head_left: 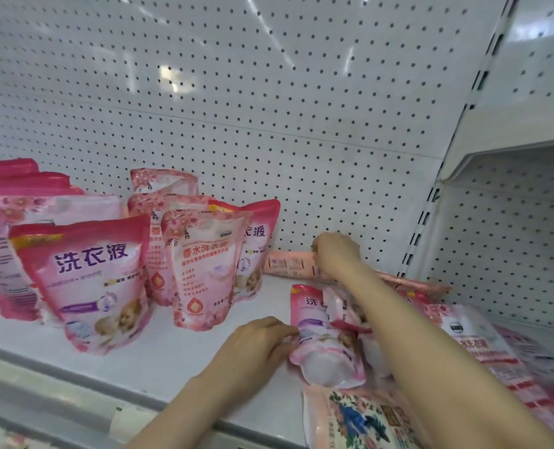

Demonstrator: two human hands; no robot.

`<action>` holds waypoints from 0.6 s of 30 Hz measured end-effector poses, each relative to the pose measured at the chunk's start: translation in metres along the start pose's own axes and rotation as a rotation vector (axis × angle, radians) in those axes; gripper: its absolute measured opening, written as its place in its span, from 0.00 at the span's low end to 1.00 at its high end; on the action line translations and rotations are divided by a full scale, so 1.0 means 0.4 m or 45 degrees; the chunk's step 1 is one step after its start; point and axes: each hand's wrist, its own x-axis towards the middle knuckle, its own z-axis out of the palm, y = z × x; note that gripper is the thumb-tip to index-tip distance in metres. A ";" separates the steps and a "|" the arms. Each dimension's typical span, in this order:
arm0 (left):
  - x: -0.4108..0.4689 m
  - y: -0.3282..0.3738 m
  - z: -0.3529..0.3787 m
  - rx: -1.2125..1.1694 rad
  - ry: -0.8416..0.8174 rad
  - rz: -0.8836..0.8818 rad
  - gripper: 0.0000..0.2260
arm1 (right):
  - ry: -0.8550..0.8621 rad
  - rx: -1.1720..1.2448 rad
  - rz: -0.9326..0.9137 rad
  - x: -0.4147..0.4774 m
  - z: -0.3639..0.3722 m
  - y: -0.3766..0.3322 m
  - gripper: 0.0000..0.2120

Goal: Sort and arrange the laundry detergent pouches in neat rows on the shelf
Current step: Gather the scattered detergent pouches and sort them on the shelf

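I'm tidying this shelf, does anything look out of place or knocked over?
Yes. The standing pouches at left are upright, but the heaped pouches at right lie flat and overlap. The right hand grips the back pouch, lying by the pegboard; the left hand holds the front pouch.

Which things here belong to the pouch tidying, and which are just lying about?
Job: left hand pinching a fallen pouch; right hand gripping a flat pouch at the back; standing pouches; toppled pile on the right; the shelf.
Just there: pegboard panel; neighbouring shelf; paper label on the front rail.
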 end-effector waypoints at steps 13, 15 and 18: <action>0.116 0.047 -0.074 -0.202 0.488 -0.261 0.31 | 0.308 0.847 -0.576 -0.191 -0.194 0.011 0.03; 0.113 0.054 -0.065 -0.161 0.502 -0.304 0.16 | 0.257 0.864 -0.613 -0.211 -0.167 0.010 0.02; 0.082 0.043 -0.050 -0.222 0.553 -0.379 0.09 | 0.254 0.939 -0.408 -0.223 -0.133 0.059 0.08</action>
